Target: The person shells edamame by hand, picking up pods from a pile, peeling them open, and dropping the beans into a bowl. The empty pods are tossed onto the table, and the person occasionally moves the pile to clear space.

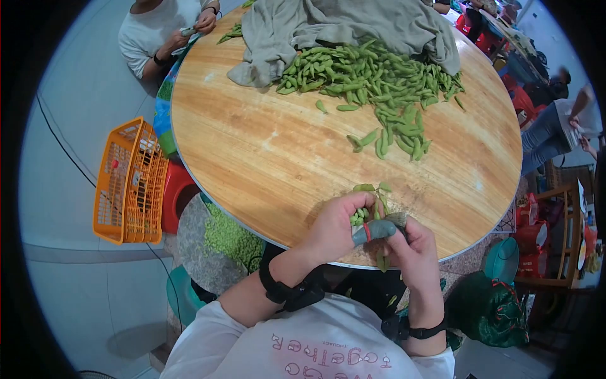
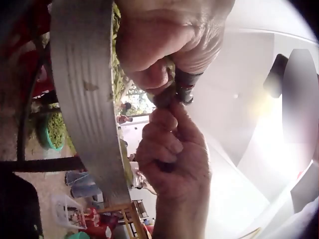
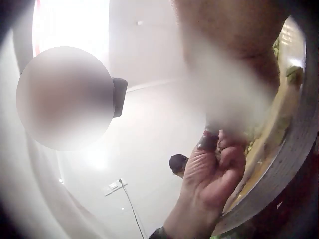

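Observation:
Over the near table edge, my left hand [image 1: 334,227] grips a soybean pod, most of it hidden by the fingers. A dark grey-green cover [image 1: 377,231] with a red band wraps the left thumb. Light green beans [image 1: 358,217] show beside the left fingers. My right hand [image 1: 413,249] meets it from the right, thumb and forefinger pinched together at the tip of the covered thumb. In the left wrist view, the right hand [image 2: 174,159] has curled fingers, right against a dark pod end [image 2: 165,97]. Loose pods [image 1: 384,187] lie just beyond the hands.
A large heap of green pods [image 1: 372,76] lies across the round wooden table [image 1: 252,158], partly under a grey cloth [image 1: 347,25]. Below its left edge sits a container of shelled beans [image 1: 230,234], near an orange crate [image 1: 129,183]. Another person [image 1: 165,35] is at the far left.

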Motion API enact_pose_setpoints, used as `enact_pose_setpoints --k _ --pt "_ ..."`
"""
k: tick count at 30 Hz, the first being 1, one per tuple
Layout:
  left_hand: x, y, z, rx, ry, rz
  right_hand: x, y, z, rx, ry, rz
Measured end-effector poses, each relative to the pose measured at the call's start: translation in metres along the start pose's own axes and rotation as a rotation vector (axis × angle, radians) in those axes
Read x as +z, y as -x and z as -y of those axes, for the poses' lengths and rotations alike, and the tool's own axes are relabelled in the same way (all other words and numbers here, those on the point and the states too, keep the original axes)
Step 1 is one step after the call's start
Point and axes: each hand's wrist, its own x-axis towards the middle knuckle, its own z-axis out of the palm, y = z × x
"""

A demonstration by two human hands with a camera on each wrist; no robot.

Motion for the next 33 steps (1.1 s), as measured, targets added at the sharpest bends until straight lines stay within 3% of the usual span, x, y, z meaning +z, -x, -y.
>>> enact_pose_setpoints --k 1,3,4,6,7,9,10,12,14,15,16,17,18,20,23,25,28,29,30,31,33 --pt "-0.001 0.000 0.000 0.001 0.000 0.001 -0.003 0.000 0.001 -0.001 0.000 -0.001" --pt "-0.003 0.001 0.000 0.011 0.006 0.065 -0.011 0.001 0.006 0.196 -0.387 0.119" --pt "-0.004 0.003 0.001 0.011 0.006 0.065 -0.011 0.001 0.006 0.196 -0.387 0.119" --pt "-0.007 0.006 0.004 -0.147 0.386 0.120 -0.010 0.001 0.007 0.257 -0.571 0.147" --pt "-0.006 0.006 0.007 -0.148 0.386 0.122 -0.011 0.001 0.007 0.257 -0.571 0.145" --pt "-0.006 0.003 0.011 -0.098 0.547 0.067 -0.016 -0.004 0.008 0.183 -0.256 0.163" --pt "-0.006 0.003 0.009 -0.096 0.546 0.069 -0.023 -0.011 0.012 0.181 -0.255 0.163" --pt "-0.008 0.001 0.007 -0.131 0.464 -0.008 -0.037 -0.037 0.026 0.062 0.329 0.085" --pt "-0.006 0.001 0.009 -0.160 0.368 -0.016 -0.037 -0.075 0.045 -0.107 0.622 -0.068" --pt "-0.005 -0.001 0.009 -0.187 0.266 -0.027 -0.037 -0.094 0.043 -0.112 0.627 -0.068" --pt "-0.003 -0.001 0.010 -0.179 0.267 -0.027 -0.035 -0.116 0.031 -0.289 0.866 -0.141" --pt "-0.001 0.000 0.014 -0.074 -0.006 0.064 -0.031 -0.128 0.025 -0.473 1.103 -0.214" --pt "0.000 0.001 0.016 0.033 -0.278 0.147 -0.023 -0.129 0.028 -0.484 1.111 -0.209" --pt "0.004 0.003 0.002 -0.034 -0.283 0.213 -0.007 -0.127 0.031 -0.383 1.277 -0.108" --pt "0.001 0.002 0.003 -0.120 -0.315 0.326 -0.006 -0.117 0.029 -0.390 1.340 -0.071" --pt "0.000 0.001 0.012 0.112 -0.312 0.360 -0.013 -0.110 0.023 -0.394 1.338 -0.090" --pt "0.000 0.001 0.014 0.270 -0.395 0.268 -0.030 -0.096 0.017 -0.449 1.274 -0.134" --pt "0.000 0.001 0.010 0.276 -0.389 0.264 -0.039 -0.091 0.018 -0.414 1.029 -0.122" --pt "0.000 0.001 0.002 0.106 -0.237 0.127 -0.044 -0.084 0.018 -0.373 0.787 -0.105" --pt "0.000 0.002 -0.004 -0.063 -0.082 -0.009 -0.043 -0.073 0.025 -0.372 0.797 -0.099" --pt "-0.004 0.001 -0.005 0.020 -0.012 -0.063 -0.038 -0.045 0.043 0.291 -0.048 0.082"
